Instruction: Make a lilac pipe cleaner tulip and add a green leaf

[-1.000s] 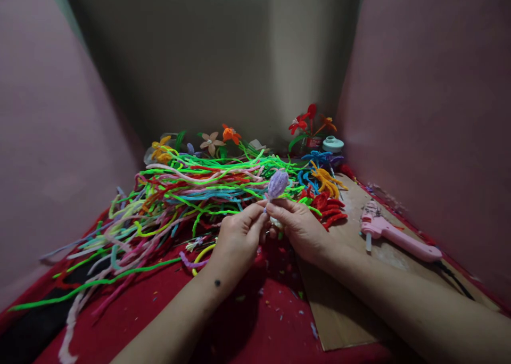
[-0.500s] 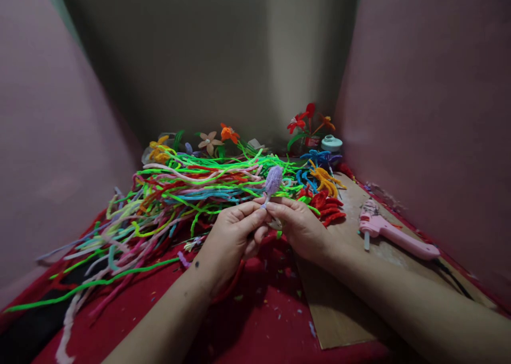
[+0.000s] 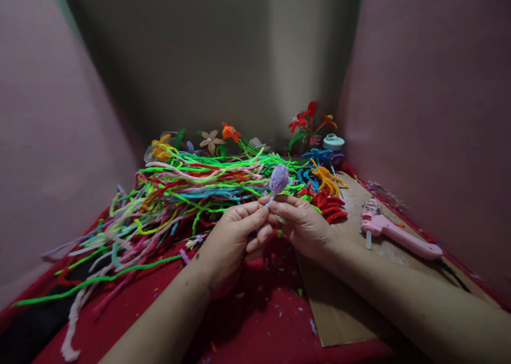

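Bud (image 3: 279, 179) of soft purple fuzz stands almost straight up, held over the red surface (image 3: 151, 316). My left hand (image 3: 235, 230) pinches the thin tail (image 3: 271, 200) under it. My right hand (image 3: 303, 223) pinches the same spot from the other side, so close that I cannot tell if the two hands touch. I think the round part is made: fuzzy strips lie side by side in an egg shape. The bottom seems to be the bit I am working on. I see no long green stem on it yet, but my hands hide some of it.

Behind it lies a big pile of fuzzy sticks (image 3: 203, 180), long, bendy and bright. Near my right hand are curvy red petals (image 3: 330, 209), with thin orange petals (image 3: 326, 180) past them. Flat brown cardboard (image 3: 339, 321) lies under my right arm (image 3: 399, 284), and a smooth pink glue gun (image 3: 403, 240) rests on it. At the back, an orange flower (image 3: 230, 132) and a pointy tan flower (image 3: 211, 141) look all done.
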A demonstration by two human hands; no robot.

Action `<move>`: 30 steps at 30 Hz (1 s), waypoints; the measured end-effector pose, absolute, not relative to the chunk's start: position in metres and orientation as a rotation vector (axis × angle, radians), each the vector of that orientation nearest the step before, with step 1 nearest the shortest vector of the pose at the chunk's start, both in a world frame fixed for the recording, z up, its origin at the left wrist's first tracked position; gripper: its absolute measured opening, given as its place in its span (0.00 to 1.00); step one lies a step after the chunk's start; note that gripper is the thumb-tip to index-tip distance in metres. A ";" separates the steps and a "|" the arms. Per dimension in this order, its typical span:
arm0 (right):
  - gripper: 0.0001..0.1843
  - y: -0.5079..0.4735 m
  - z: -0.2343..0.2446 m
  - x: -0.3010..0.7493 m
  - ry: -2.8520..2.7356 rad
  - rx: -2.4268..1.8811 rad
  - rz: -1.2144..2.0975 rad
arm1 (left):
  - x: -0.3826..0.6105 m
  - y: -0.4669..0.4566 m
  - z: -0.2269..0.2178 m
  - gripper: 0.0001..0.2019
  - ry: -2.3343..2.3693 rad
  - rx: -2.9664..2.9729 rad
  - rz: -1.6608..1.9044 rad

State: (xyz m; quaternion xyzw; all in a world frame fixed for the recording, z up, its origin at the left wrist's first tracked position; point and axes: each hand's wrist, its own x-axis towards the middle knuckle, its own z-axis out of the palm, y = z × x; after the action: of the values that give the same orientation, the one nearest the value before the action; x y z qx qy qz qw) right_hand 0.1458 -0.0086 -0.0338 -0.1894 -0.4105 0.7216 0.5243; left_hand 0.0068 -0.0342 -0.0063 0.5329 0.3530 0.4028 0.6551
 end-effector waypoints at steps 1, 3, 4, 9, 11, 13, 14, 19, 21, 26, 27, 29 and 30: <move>0.08 -0.009 -0.034 0.146 -0.978 -0.459 1.723 | 0.008 -0.035 -0.006 0.12 0.863 1.304 0.931; 0.09 -0.008 -0.034 0.146 -0.964 -0.486 1.707 | 0.011 -0.036 -0.006 0.12 1.030 1.575 0.978; 0.09 -0.008 -0.034 0.146 -0.952 -0.506 1.695 | 0.012 -0.037 -0.007 0.11 1.136 1.739 1.004; 0.08 -0.006 -0.036 0.146 -0.928 -0.539 1.640 | 0.012 -0.036 -0.020 0.10 1.641 2.504 0.979; 0.08 -0.006 -0.037 0.145 -0.929 -0.537 1.640 | 0.011 -0.036 -0.024 0.11 1.711 2.664 0.948; 0.09 -0.008 -0.038 0.145 -0.926 -0.541 1.656 | 0.009 -0.035 -0.027 0.12 1.727 2.730 0.956; 0.09 -0.008 -0.038 0.144 -0.927 -0.536 1.667 | 0.009 -0.034 -0.027 0.12 1.721 2.740 0.966; 0.09 -0.009 -0.041 0.142 -0.976 -0.507 1.666 | 0.007 -0.033 -0.023 0.09 1.585 2.548 1.092; 0.09 -0.008 -0.042 0.143 -1.021 -0.485 1.661 | 0.007 -0.033 -0.018 0.08 1.530 2.324 1.156; 0.07 -0.007 -0.042 0.144 -1.133 -0.418 1.663 | 0.009 -0.032 -0.007 0.13 1.311 1.729 1.177; 0.07 -0.006 -0.041 0.144 -1.140 -0.417 1.660 | 0.010 -0.032 -0.006 0.14 1.246 1.628 1.166; 0.07 -0.006 -0.039 0.144 -1.138 -0.428 1.651 | 0.011 -0.033 -0.004 0.15 1.126 1.443 1.140; 0.07 -0.006 -0.039 0.145 -1.132 -0.436 1.645 | 0.011 -0.034 -0.003 0.15 1.082 1.365 1.126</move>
State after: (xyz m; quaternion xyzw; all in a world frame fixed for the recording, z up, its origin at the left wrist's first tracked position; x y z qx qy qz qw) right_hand 0.1446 -0.0060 -0.0390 -0.1820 -0.4726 0.6866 0.5216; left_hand 0.0114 -0.0340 -0.0027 0.5666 0.4490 0.4674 0.5088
